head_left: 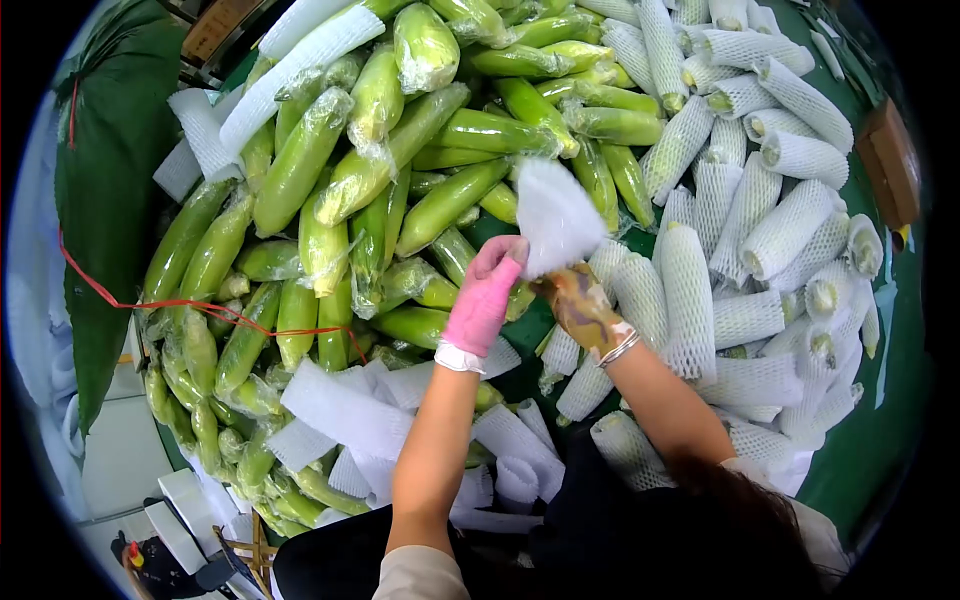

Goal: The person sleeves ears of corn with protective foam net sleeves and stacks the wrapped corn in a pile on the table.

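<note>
My left hand [482,300], in a pink glove with bare fingertips, has its fingers pinched at the left edge of a white foam net sleeve [556,222]. At the lower edge of that sleeve is my right hand [583,308], in a brown and yellow patterned glove, its fingers blurred and partly hidden. Plastic-wrapped green corn ears [360,180] are piled to the left and beyond my hands. Corn ears in white foam nets [687,300] lie heaped on the right. Loose flat foam sleeves [345,405] rest below my left forearm.
A dark green sheet [110,200] hangs at the left, with red string [200,305] running across the corn. The green surface [850,450] shows at the right, near a cardboard box [888,165]. A wooden stool [258,550] stands at the lower left.
</note>
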The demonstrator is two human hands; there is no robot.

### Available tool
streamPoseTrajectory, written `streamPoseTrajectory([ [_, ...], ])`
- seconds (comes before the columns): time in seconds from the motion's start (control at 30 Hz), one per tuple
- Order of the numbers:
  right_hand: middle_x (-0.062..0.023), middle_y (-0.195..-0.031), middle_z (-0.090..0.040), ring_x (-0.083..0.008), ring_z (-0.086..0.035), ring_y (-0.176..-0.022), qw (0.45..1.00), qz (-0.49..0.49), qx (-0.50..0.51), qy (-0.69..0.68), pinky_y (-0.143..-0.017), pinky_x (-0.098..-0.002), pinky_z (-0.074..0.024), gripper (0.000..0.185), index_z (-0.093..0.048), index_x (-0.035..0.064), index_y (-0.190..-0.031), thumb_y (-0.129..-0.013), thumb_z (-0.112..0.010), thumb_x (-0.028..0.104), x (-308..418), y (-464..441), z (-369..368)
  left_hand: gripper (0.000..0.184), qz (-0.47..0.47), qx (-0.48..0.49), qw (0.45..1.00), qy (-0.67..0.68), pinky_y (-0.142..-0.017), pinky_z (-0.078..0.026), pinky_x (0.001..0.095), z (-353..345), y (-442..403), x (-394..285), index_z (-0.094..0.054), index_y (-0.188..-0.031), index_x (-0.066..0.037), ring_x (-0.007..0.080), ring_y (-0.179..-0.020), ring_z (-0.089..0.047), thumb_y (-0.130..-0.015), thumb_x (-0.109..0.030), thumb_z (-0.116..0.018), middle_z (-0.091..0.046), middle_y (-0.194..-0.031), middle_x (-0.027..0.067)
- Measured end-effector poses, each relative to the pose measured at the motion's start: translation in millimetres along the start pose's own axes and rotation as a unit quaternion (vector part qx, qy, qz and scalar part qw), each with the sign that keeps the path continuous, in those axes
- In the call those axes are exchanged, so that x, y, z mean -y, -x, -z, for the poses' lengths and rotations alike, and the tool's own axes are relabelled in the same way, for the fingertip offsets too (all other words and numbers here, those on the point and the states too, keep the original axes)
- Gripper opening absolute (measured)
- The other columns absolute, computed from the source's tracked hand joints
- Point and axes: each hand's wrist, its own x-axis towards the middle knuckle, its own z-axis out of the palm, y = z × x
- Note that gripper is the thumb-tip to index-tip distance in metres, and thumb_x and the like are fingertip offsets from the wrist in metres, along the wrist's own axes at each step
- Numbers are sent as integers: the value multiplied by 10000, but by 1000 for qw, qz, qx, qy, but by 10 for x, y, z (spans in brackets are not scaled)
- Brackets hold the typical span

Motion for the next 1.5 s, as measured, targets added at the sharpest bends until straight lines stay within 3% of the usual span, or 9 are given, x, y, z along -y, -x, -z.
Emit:
streamPoseTrajectory([
  [0.13, -36, -752, -596, -151, -550, -708, 941, 215, -94, 245, -632, -260, -418, 105, -608, -13, -920, -845, -588, 57, -216, -243, 162, 287, -411, -22, 726, -551, -788, -458, 249, 85, -88, 135, -587, -1078, -30, 150, -916, -584, -848, -199, -617, -610, -1068, 59],
  [0.2, -34, -856, -603, -141, -543, -754, 981, 188, -43, 22, -646, -257, -416, 136, -591, -26, -959, -846, -580, 49, -267, -187, 157, 246, 32, 41, 993, 110, -869, -439, 293, -35, -168, 166, -601, -1070, -29, 134, -952, -568, -824, -43, -604, -608, -1067, 29],
  [0.4, -75, -977, -611, -210, -595, -863, 908, 292, -116, 279, -733, -313, -485, 237, -553, 55, -1115, -883, -553, 105, -84, -143, 310, 323, 144, -38, 989, -9, -836, -437, 261, -103, -288, -48, -581, -1084, 6, 157, -982, -565, -834, -193, -629, -611, -1079, 85],
  [0.47, -79, -953, -616, -231, -608, -822, 942, 17, 18, -334, -704, -327, -501, 197, -551, 58, -1078, -894, -532, 127, -35, -332, 504, 240, 55, -13, 926, 373, -871, -447, 331, -118, -368, 10, -568, -1033, 23, 194, -1039, -557, -859, -141, -563, -607, -1046, 114],
  [0.63, -91, -929, -627, -256, -619, -705, 912, -95, -199, -347, -562, -344, -508, 253, -545, 11, -979, -841, -614, 211, -46, -173, 155, 113, -195, -202, 946, -162, -710, -476, 279, 110, -865, 499, -563, -931, -14, 193, -768, -574, -862, -98, -536, -591, -829, 111],
  [0.73, -116, -1028, -636, -230, -625, -871, 967, -99, -222, 78, -746, -334, -504, 453, -564, 17, -1103, -796, -643, 339, -284, 41, 198, 199, -387, -151, 556, -720, -760, -461, 388, 177, -536, 838, -618, -905, -63, 316, -805, -593, -819, -227, -543, -630, -860, 123],
  [0.8, -181, -934, -651, -310, -635, -836, 908, 31, -195, 368, -719, -364, -495, 298, -632, 30, -1022, -805, -601, 231, -100, 308, 39, 386, -5, 133, 551, -824, -885, -408, 375, -352, -240, 184, -540, -1178, -108, 292, -1027, -540, -919, -377, -444, -584, -1113, 155],
  [0.9, -163, -988, -646, -325, -625, -864, 919, 107, -126, 359, -751, -364, -489, 272, -611, 50, -1085, -841, -545, 151, -127, 386, 36, 334, -48, -12, 979, -200, -832, -453, 373, 125, -84, 1164, -545, -1133, -77, 242, -927, -576, -964, -333, -410, -614, -993, 104],
  [1.5, -228, -777, -625, -382, -609, -728, 732, 134, -75, 664, -639, -432, -479, 234, -613, 12, -807, -779, -600, 244, 67, -701, 603, 166, -126, -280, 942, -139, -662, -511, 297, -275, -357, 840, -637, -922, 48, 163, -734, -623, -836, -85, -585, -657, -862, 82],
])
